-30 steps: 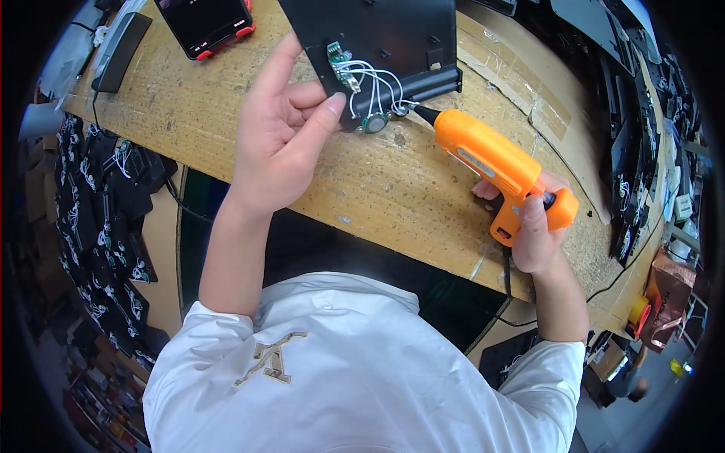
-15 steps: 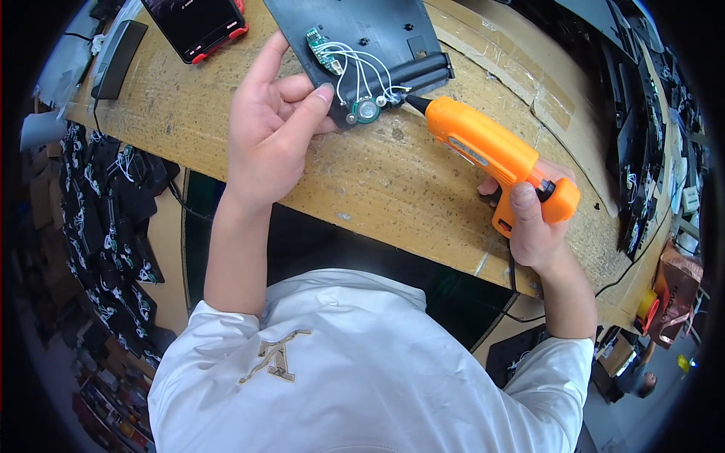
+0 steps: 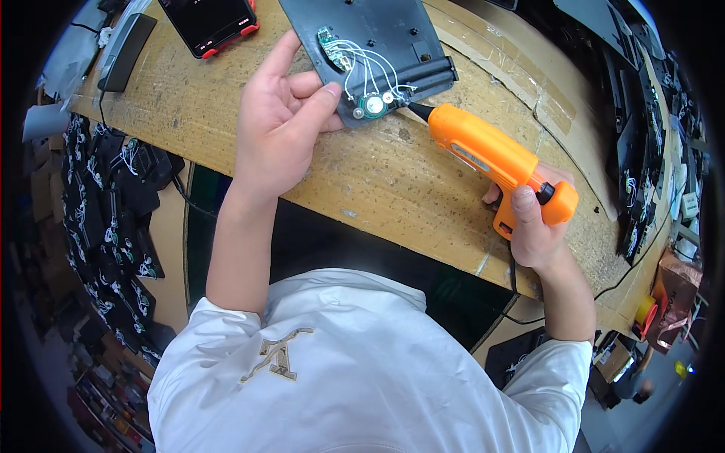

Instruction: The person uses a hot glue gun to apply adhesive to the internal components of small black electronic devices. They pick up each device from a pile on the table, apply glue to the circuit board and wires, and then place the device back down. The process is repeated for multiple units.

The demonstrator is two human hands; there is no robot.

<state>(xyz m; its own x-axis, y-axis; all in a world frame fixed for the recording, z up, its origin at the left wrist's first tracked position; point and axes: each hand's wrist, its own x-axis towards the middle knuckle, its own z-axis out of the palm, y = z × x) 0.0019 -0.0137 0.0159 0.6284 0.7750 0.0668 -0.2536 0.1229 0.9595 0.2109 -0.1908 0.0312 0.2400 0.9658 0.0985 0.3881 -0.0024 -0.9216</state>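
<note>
My left hand [image 3: 283, 124] grips the near left corner of a black plastic panel [image 3: 377, 34], thumb on top and fingers underneath. On the panel sit a small green circuit board [image 3: 332, 49], several white wires [image 3: 370, 62] and a round green-rimmed part [image 3: 372, 106] near the edge. My right hand [image 3: 540, 223] is wrapped round the handle of an orange hot glue gun [image 3: 483, 143]. Its black nozzle points at the wire ends beside the round part; whether the tip touches the panel I cannot tell.
A phone in a red-cornered case [image 3: 211, 26] and a dark grey bar-shaped device [image 3: 127, 53] lie on the worn wooden table [image 3: 377, 192]. Flattened cardboard [image 3: 521, 57] covers the back right. Stacks of wired black panels [image 3: 113, 219] stand at the left, more at the right. A black cord [image 3: 615, 281] crosses the right side.
The panel and my left hand have shifted slightly to the right. The glue gun's front has dipped a little toward me, its nozzle staying at the wire ends.
</note>
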